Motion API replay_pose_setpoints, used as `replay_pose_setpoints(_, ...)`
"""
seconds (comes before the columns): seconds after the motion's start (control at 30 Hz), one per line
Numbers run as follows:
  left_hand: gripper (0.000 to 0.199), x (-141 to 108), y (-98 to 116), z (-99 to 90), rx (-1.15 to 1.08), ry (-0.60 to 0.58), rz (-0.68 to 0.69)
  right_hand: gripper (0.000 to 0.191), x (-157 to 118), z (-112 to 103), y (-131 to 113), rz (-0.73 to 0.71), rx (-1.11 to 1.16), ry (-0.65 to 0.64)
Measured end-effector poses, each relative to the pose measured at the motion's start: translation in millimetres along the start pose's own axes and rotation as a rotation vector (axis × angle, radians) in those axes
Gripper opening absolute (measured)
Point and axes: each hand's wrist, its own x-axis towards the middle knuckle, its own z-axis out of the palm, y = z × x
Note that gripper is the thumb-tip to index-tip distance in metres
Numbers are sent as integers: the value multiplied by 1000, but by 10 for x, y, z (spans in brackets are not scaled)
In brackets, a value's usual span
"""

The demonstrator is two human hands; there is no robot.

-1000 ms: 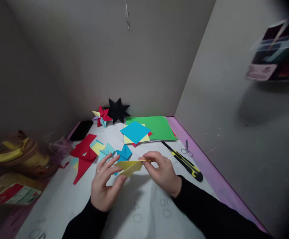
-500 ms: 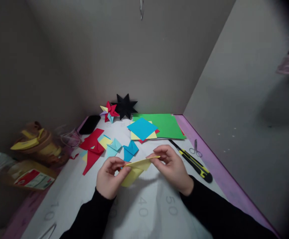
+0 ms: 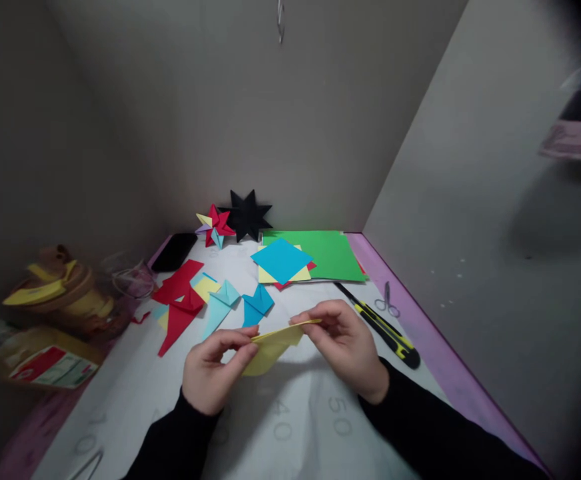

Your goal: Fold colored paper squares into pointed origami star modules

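A folded piece of yellow paper (image 3: 270,350) is stretched between my two hands, above the white sheet. My left hand (image 3: 218,367) pinches its left end between thumb and fingers. At the other end, my right hand (image 3: 340,340) grips the pointed tip of the folded top edge. Just beyond the hands lie a folded blue paper piece (image 3: 258,305), a folded light blue piece (image 3: 223,303) and folded red pieces (image 3: 183,313). A stack of square papers topped by a blue square (image 3: 281,261) sits farther back.
Green paper (image 3: 333,253) lies at the back, near a black paper star (image 3: 245,215), a multicoloured paper star (image 3: 214,225) and a phone (image 3: 174,252). On the right are a yellow-black cutter knife (image 3: 388,331) and small scissors (image 3: 387,303). A labelled jar (image 3: 53,363) and pot (image 3: 55,293) stand left.
The yellow paper has tilted slightly, so the inner fold shows less. Both hands keep their pinch, the left one a little farther left and lower. The whole view has shifted slightly.
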Motion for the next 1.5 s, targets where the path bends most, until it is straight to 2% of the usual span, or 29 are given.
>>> replay_pose_setpoints(0.23,18,19,81,12,-67,-39,-99,10,14,9,-121,35,128,-10)
replay_pose_setpoints(0.57,19,-30,51,28,-76,33,-16,24,11,50,-99,174,193,-117)
replay_pose_setpoints(0.77,23,-78,77,52,-64,93,-37,24,3,76,-76,223,200,-58)
replay_pose_setpoints(1.1,31,-87,62,51,-74,90,-83,29,-4,79,-47,281,220,-44)
replay_pose_setpoints(1.5,23,-108,87,65,-124,97,-109,27,17,102,-60,284,255,0)
